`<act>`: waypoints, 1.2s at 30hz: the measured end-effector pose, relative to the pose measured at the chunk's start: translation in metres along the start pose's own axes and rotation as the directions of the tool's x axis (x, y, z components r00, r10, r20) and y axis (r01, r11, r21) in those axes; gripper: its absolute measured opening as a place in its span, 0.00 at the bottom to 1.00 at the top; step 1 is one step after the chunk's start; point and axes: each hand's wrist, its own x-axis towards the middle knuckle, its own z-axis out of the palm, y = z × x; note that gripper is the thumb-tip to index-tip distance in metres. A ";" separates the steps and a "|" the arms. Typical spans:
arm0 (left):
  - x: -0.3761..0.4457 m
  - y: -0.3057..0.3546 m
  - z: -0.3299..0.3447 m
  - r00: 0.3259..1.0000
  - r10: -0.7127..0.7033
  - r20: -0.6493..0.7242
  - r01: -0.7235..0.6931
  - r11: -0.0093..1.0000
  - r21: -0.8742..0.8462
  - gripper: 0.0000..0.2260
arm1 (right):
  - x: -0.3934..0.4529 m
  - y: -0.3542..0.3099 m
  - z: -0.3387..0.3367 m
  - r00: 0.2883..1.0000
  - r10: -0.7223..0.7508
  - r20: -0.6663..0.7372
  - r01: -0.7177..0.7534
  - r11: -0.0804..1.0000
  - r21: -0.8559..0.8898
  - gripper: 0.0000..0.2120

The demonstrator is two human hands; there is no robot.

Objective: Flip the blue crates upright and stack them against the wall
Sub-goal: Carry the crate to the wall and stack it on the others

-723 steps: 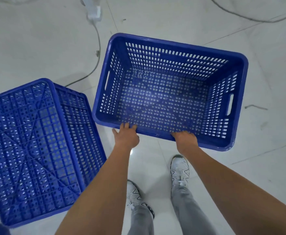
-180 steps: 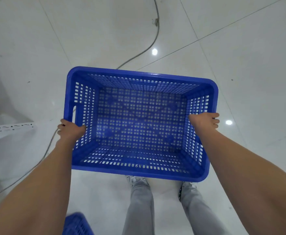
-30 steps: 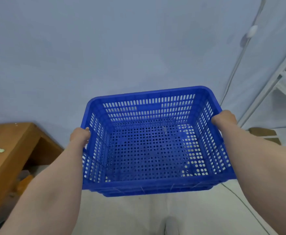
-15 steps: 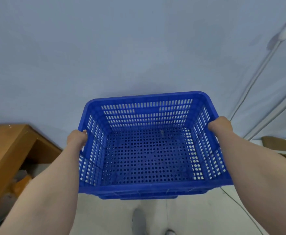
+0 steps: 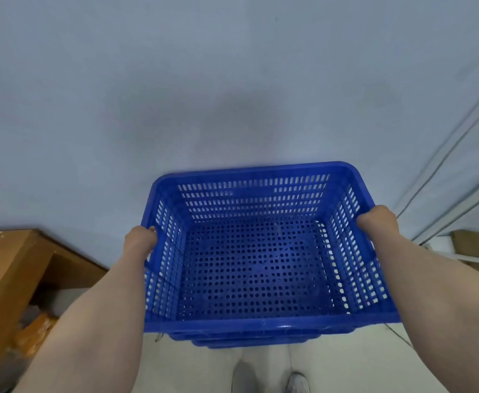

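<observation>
An upright blue perforated crate hangs in front of me, its far rim close to the pale wall. My left hand grips its left side handle and my right hand grips its right side handle. Under the crate's near edge the rims of other blue crates show, nested one below another. How far the held crate sits into them I cannot tell.
A wooden table stands at the left with orange stuff on the floor under it. White rack posts and a cable run along the right, with cardboard behind. My shoes stand on pale floor below.
The crate has dropped lower in view and come nearer the wall. More rims of the crates beneath now show under its near edge. Both hands keep their grip.
</observation>
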 end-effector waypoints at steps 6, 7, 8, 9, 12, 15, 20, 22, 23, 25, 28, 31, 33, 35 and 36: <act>0.019 -0.002 0.017 0.999 -0.042 0.003 0.042 0.999 0.007 0.23 | 0.022 -0.006 0.014 0.999 0.006 0.040 -0.006 1.000 0.006 0.05; 0.021 -0.004 0.020 0.999 -0.040 0.007 0.040 0.999 0.016 0.24 | 0.025 -0.006 0.016 0.999 0.008 0.043 -0.008 1.000 0.006 0.05; 0.024 -0.005 0.022 0.999 -0.040 0.011 0.040 0.999 0.029 0.24 | 0.028 -0.007 0.018 0.999 0.005 0.041 -0.005 1.000 0.007 0.05; 0.027 -0.005 0.025 0.999 -0.042 0.011 0.042 0.998 0.037 0.24 | 0.031 -0.007 0.019 0.999 0.002 0.037 -0.002 1.000 0.007 0.06; 0.035 0.000 0.029 0.999 -0.045 -0.013 0.045 0.998 0.044 0.24 | 0.041 -0.009 0.026 1.000 -0.001 0.027 0.001 1.000 0.002 0.05; 0.039 0.004 0.031 0.999 -0.033 -0.012 0.034 0.996 0.085 0.23 | 0.046 -0.012 0.028 1.000 -0.019 0.016 0.019 1.000 -0.008 0.04; 0.038 -0.001 0.033 0.998 -0.059 -0.006 0.059 0.995 0.075 0.24 | 0.046 -0.009 0.029 0.999 0.005 0.047 -0.004 1.000 -0.023 0.04; 0.037 -0.004 0.034 0.997 -0.077 -0.010 0.078 0.995 0.061 0.24 | 0.046 -0.008 0.030 0.998 0.007 0.054 -0.005 1.000 -0.031 0.05; 0.037 -0.006 0.034 0.997 -0.082 -0.009 0.082 0.995 0.053 0.24 | 0.046 -0.008 0.030 0.998 0.007 0.061 -0.005 0.999 -0.036 0.04; 0.036 -0.005 0.034 0.997 -0.080 -0.011 0.081 0.996 0.033 0.22 | 0.047 -0.007 0.030 0.997 0.007 0.071 -0.004 0.999 -0.050 0.04; 0.033 -0.002 0.032 0.997 -0.080 -0.001 0.080 0.997 -0.013 0.19 | 0.051 -0.007 0.028 0.998 0.005 0.068 -0.001 0.998 -0.056 0.04; 0.042 -0.002 0.030 0.997 -0.061 0.042 0.066 0.989 -0.132 0.17 | 0.052 -0.001 0.029 1.000 -0.010 0.021 0.010 1.000 -0.024 0.07; 0.047 -0.002 0.029 0.997 -0.045 0.062 0.054 0.987 -0.150 0.16 | 0.052 0.006 0.034 0.999 -0.040 -0.005 0.040 0.998 -0.053 0.10; 0.047 0.001 0.029 0.998 -0.040 0.053 0.047 0.990 -0.134 0.15 | 0.050 0.011 0.038 0.997 -0.077 -0.014 0.075 0.992 -0.105 0.10; 0.047 0.001 0.029 0.998 -0.039 0.045 0.044 0.991 -0.126 0.16 | 0.050 0.012 0.039 0.996 -0.086 -0.016 0.084 0.989 -0.126 0.10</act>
